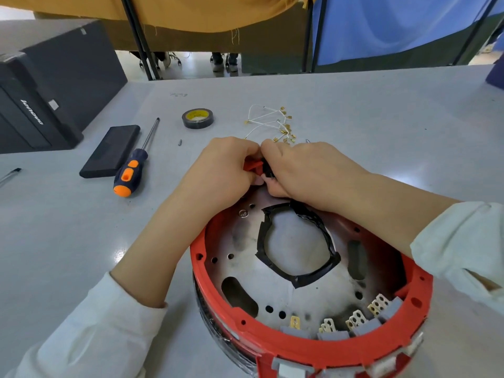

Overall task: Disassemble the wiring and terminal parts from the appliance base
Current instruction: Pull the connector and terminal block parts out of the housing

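Note:
The round appliance base (305,350) has a red plastic rim and a metal plate inside, and it sits on the grey table close to me. Black tape rings the plate's middle opening (297,249). Several brass terminals in grey holders (357,320) stand along the near rim. At the far rim my left hand (221,173) grips a red plastic tab (252,166). Right beside it, my right hand (302,170) pinches a small black part (268,167), mostly hidden by the fingers. White wires with brass terminals (275,124) lie loose on the table beyond my hands.
An orange and blue screwdriver (135,165) lies left of the base beside a flat black block (111,151). A roll of black tape (197,118) and a small screw (179,142) lie further back. A black computer case (41,85) stands at far left.

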The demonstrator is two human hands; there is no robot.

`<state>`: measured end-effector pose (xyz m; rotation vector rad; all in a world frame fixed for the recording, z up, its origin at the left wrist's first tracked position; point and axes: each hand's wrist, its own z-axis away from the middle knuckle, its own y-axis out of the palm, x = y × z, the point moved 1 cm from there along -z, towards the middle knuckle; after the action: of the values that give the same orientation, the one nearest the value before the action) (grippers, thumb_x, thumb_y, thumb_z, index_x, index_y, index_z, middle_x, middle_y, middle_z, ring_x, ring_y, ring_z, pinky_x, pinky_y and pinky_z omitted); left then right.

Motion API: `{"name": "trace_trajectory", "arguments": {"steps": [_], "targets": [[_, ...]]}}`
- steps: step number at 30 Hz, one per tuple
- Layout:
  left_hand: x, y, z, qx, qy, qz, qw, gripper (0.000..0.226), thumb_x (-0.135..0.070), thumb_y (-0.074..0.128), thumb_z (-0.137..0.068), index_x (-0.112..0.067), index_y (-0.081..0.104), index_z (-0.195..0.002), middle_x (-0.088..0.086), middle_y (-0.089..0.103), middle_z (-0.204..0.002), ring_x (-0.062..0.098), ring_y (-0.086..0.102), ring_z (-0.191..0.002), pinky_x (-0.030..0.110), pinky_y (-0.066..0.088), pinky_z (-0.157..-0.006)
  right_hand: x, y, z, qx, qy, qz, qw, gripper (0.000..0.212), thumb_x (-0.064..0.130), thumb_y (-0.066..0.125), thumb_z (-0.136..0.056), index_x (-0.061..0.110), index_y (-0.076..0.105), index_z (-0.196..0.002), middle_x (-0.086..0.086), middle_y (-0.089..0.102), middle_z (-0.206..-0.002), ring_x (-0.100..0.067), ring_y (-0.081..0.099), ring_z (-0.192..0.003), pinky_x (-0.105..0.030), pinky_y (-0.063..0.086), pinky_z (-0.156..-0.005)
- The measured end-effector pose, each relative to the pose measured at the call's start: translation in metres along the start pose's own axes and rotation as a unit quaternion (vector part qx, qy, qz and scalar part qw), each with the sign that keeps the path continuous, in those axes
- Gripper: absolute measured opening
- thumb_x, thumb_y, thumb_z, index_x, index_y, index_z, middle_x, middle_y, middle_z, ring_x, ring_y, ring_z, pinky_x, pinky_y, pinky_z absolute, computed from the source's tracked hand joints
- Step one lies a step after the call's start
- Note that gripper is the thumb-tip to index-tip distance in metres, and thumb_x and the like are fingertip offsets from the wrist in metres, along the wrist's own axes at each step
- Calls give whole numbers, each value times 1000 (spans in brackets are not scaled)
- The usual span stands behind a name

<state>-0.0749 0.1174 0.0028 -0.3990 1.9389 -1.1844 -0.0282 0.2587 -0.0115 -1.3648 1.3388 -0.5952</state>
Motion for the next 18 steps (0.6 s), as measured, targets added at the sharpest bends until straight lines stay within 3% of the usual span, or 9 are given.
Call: {"name": "trace_trajectory", "arguments": {"steps": [3, 6, 9, 12, 15, 18], "targets": [[0, -1, 0, -7, 4, -4, 1000, 16, -10, 74, -75, -16, 70, -89, -19, 48, -60, 10, 43, -58, 4, 32, -54, -1, 0, 0, -9, -5, -1, 1000, 32, 39, 32, -95, 10, 37, -109, -7, 58, -97, -32, 62, -78, -34, 28, -53], [0, -1, 0, -14, 11, -3, 1000, 22, -10, 74, -74, -16, 72, -95, -13, 53, -66, 9, 46, -70, 10, 32, -55, -1, -2, 1, -8, -8, -4, 1000, 32, 41, 32, -94, 12, 36, -105, -6, 57, -92, -32, 59, -71, -33, 29, -52], [2, 0, 0, -9, 2, 10, 1000, 29, -10, 74, -74, -22, 72, -101, -12, 58, -77, 9, 50, -77, 15, 32, -57, -4, -8, 1, 4, 28, -82, 996, 29, 39, 48, -86, 18, 28, -92, -1, 53, -79, -28, 40, -60, -33, 19, -46], [3, 2, 0, -3, -13, 36, 999, 34, -8, 74, -75, -28, 69, -102, -12, 64, -88, 7, 51, -75, 12, 34, -61, -9, -11, 1, 32, 62, -143, 987, 34, 31, 57, -80, 21, 26, -91, 7, 42, -71, -24, 36, -61, -33, 20, -47], [2, 2, 1, 3, -7, 51, 999, 42, -7, 72, -76, -31, 67, -109, -15, 66, -97, 2, 51, -74, 15, 37, -69, -12, -9, 3, 35, 64, -149, 986, 23, 22, 52, -84, 19, 33, -97, 2, 53, -88, -26, 46, -74, -35, 26, -55], [1, 2, 2, 6, -6, 43, 999, 36, -13, 70, -80, -31, 67, -110, -19, 59, -83, -2, 50, -68, 6, 33, -63, -14, -8, 4, 41, 61, -145, 987, 21, 18, 47, -86, 17, 43, -107, -4, 59, -104, -28, 54, -92, -36, 35, -63]]}}
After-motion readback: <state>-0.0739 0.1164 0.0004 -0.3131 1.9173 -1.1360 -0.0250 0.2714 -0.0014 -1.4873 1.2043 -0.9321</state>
